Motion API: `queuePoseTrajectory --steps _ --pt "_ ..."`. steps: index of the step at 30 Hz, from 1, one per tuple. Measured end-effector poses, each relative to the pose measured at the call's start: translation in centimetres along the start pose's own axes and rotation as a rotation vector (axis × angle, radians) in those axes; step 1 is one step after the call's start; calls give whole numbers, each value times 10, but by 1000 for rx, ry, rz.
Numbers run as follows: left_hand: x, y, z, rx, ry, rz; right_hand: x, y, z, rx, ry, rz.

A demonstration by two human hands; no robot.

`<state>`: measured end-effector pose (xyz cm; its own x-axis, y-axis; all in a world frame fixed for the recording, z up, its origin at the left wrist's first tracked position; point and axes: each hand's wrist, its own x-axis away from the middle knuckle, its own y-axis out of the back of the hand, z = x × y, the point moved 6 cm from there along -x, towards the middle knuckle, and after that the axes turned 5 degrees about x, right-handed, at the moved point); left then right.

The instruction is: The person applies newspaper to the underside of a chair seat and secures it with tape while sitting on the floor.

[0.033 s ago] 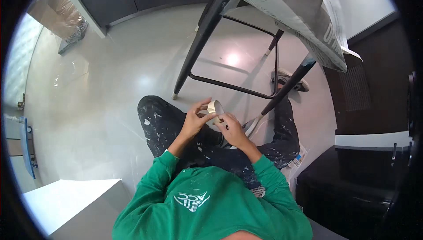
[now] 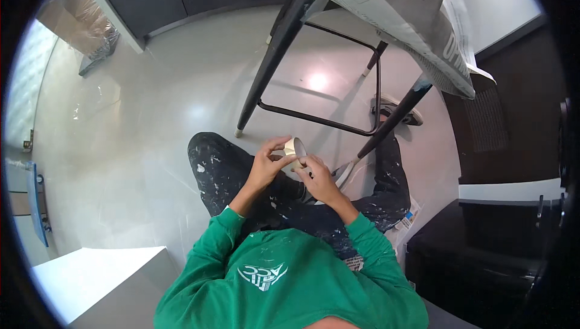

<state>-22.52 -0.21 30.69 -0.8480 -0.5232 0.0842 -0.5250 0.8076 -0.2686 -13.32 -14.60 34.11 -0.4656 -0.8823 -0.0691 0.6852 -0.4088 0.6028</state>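
Note:
A roll of cream masking tape is held between my hands, above my lap. Its ring is tilted, and the hole faces partly to the right. My left hand is closed around the roll's left side, with fingers at its upper edge and the thumb across its lower part. On the lower right side, my right hand pinches at the tape's edge with bent fingers. Whether a loose tape end lies between those fingertips is too small to tell. My dark, paint-spotted trousers show below the hands.
Just ahead stands a tall stool with black legs and a black foot bar. Newspaper wraps its top. A glossy black box-shaped thing is at the right, a white block at the lower left. Plastic-wrapped cardboard lies far left.

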Motion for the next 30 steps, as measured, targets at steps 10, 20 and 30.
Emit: queuePoseTrajectory --steps 10,20,30 --pt "-1 -16 -45 -226 -398 -151 -13 12 18 -346 -236 -180" --pt "-3 -38 4 -225 -147 -248 -3 -1 -19 44 -238 -278" --pt "-36 16 22 -137 -131 -484 -3 -52 -88 418 -58 -264"
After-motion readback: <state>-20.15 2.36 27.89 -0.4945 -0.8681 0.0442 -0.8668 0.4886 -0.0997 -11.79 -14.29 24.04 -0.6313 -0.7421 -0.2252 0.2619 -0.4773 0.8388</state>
